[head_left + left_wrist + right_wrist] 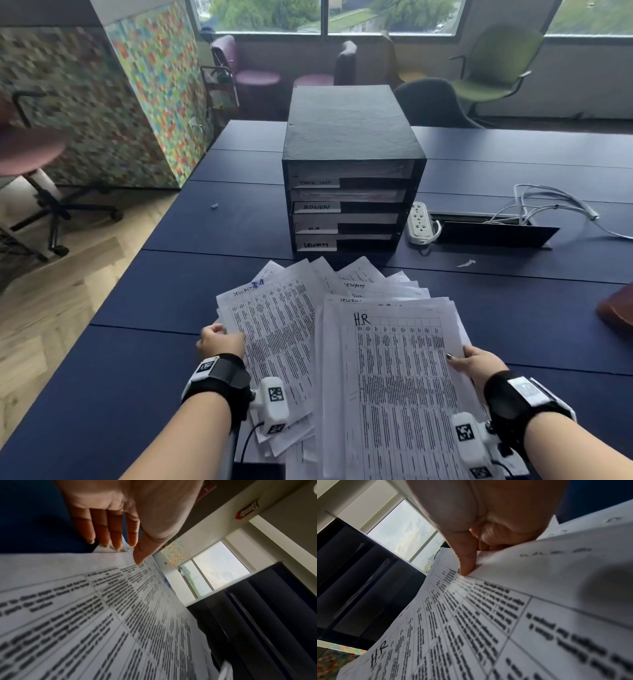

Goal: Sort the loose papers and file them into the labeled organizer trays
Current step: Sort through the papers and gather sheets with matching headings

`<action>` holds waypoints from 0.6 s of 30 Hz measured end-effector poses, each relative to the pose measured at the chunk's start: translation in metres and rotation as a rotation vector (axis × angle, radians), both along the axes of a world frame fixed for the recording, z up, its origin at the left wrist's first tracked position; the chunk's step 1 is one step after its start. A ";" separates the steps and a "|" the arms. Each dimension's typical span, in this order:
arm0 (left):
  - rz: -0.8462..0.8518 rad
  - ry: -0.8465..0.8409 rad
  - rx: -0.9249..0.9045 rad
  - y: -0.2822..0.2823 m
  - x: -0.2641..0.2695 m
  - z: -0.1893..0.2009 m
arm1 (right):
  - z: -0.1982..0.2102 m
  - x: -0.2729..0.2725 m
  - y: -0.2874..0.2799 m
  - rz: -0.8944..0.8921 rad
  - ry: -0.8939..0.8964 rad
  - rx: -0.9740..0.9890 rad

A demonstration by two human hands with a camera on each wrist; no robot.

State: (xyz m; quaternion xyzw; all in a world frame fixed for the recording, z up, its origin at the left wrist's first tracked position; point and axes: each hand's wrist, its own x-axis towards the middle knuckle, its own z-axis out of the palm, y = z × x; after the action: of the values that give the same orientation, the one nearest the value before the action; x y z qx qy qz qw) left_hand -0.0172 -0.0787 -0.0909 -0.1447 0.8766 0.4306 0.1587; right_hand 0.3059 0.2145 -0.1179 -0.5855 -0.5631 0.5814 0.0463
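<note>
Loose papers fanned across the near edge of the dark blue counter, just in front of a black organizer with four stacked trays. Tray labels partly legible: "ADMIN" second from top, "H.R" below it, a "SECURITY"-like label on the bottom; top label too blurred to read.

Left hand at the left edge of a sheet headed "SECURITY"; in the left wrist view, thumb on top of the sheet, fingers reaching under its edge, pinching it.

Right hand gripping the right edge of a sheet marked "H.R", thumb pressed on top, other fingers curled beneath.

Further right on the counter, a white power strip beside the organizer and loose white cables.
</note>
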 end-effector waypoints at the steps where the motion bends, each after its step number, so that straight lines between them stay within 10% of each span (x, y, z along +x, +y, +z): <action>1: 0.021 -0.007 0.026 -0.001 -0.001 0.000 | 0.000 0.000 0.001 -0.001 0.001 -0.003; 9: 0.041 0.048 0.135 0.001 0.008 0.002 | 0.000 0.000 0.001 -0.006 0.011 -0.032; 18: -0.507 0.024 0.099 0.020 0.044 0.006 | 0.004 -0.001 -0.001 -0.025 0.037 -0.054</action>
State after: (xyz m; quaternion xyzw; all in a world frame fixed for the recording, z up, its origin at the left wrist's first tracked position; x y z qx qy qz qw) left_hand 0.0271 -0.0590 -0.0851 0.0926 0.8646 0.4211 0.2579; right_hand 0.3051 0.2133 -0.1142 -0.5826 -0.5389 0.6065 0.0481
